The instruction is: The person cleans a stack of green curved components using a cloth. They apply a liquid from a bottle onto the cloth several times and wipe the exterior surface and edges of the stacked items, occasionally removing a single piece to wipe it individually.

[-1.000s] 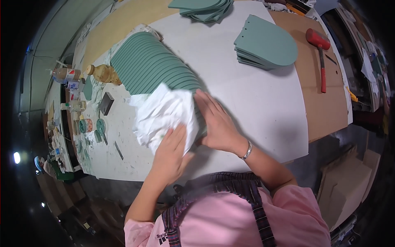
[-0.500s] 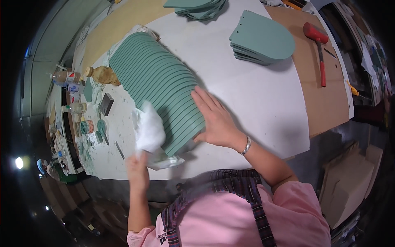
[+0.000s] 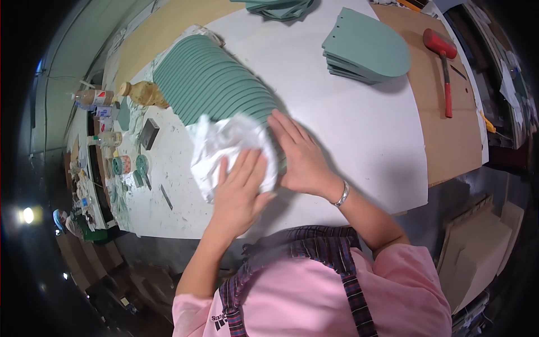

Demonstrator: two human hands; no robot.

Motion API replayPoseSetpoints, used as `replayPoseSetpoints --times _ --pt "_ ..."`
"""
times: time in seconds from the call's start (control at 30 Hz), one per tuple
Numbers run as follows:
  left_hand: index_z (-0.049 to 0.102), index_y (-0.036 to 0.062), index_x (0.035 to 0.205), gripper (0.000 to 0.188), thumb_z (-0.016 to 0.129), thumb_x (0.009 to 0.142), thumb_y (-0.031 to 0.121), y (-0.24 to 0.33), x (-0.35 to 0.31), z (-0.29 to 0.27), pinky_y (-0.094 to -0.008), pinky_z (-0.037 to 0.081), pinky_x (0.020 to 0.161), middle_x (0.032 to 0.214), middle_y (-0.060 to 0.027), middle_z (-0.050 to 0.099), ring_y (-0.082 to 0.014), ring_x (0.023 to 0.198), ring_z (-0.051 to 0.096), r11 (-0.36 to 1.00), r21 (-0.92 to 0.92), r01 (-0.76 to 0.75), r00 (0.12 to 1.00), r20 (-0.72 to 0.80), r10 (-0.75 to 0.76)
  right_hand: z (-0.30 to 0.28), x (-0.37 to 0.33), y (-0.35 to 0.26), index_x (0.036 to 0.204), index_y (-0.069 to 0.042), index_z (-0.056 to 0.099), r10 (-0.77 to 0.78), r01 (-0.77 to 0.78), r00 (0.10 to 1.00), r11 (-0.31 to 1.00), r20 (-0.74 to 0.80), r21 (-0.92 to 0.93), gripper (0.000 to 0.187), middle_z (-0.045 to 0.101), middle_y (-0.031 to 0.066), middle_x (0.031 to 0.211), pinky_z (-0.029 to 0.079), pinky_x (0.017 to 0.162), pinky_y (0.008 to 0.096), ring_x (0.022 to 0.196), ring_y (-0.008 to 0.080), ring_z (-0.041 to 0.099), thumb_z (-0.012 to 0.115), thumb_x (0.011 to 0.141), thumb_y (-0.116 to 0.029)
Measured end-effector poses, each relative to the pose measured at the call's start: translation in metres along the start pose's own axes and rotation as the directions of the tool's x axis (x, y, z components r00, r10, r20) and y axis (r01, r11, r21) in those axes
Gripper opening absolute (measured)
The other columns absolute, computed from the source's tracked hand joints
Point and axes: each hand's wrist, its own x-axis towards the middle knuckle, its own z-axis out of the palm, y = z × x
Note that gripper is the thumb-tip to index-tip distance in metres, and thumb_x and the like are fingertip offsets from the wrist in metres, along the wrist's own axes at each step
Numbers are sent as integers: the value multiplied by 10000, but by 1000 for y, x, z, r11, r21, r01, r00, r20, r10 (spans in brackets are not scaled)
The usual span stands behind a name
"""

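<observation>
A long row of overlapping green round-ended boards (image 3: 216, 78) lies fanned out on the worktable. Over its near end is spread a crumpled white sheet (image 3: 210, 143); whether it is cloth or thin plastic I cannot tell. My left hand (image 3: 240, 188) presses on this sheet with its fingers stretched out, so the boards beneath are hidden. Along the right edge of the row rests my right hand (image 3: 303, 160), its fingers extended and flat against the board edges. Neither hand is closed around anything.
A stack of green boards (image 3: 368, 48) and a red mallet (image 3: 441, 53) lie right of the row. On the left are a tan bottle (image 3: 143, 92), a dark block (image 3: 147, 133), a thin metal strip (image 3: 166, 197) and small jars (image 3: 121, 164). Cardboard (image 3: 474, 255) leans at lower right.
My left hand has moved up and right, from holding the white sheet's corner to lying flat on it. The sheet now covers the near end of the row. My right hand stays put.
</observation>
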Motion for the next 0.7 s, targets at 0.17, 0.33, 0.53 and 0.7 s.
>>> replayPoseSetpoints --times 0.17,0.33,0.53,0.7 --pt "573 -1 1367 521 633 852 47 -28 -35 12 -500 384 1131 1394 -177 592 -369 1318 549 993 -59 -102 981 -171 90 -13 0 -2 1541 4 301 26 -27 997 1000 74 11 1145 284 196 1605 316 1185 456 1471 386 297 902 613 -293" --pt "669 -24 1207 296 516 970 66 -76 -41 -29 -378 492 1022 1256 -163 679 -229 1151 656 360 -930 75 693 -211 -689 -27 2 -29 1555 -12 278 -62 81 988 988 144 -132 1195 223 253 1618 245 1197 540 1488 415 249 920 606 -352" --pt "559 47 1396 507 627 925 225 -61 30 -15 -572 119 1214 1572 -102 422 -322 1477 331 998 21 54 985 -164 -50 -10 10 -37 1514 11 332 -116 136 978 985 174 -110 1171 272 217 1614 246 1198 533 1499 387 257 929 550 -280" --pt "523 51 1435 562 640 914 227 -83 7 -13 -585 136 1206 1550 -101 458 -304 1468 371 983 110 146 981 -142 -130 -8 13 -42 1482 24 379 -109 133 979 983 174 -129 1130 300 219 1603 262 1189 523 1493 375 279 922 549 -307"
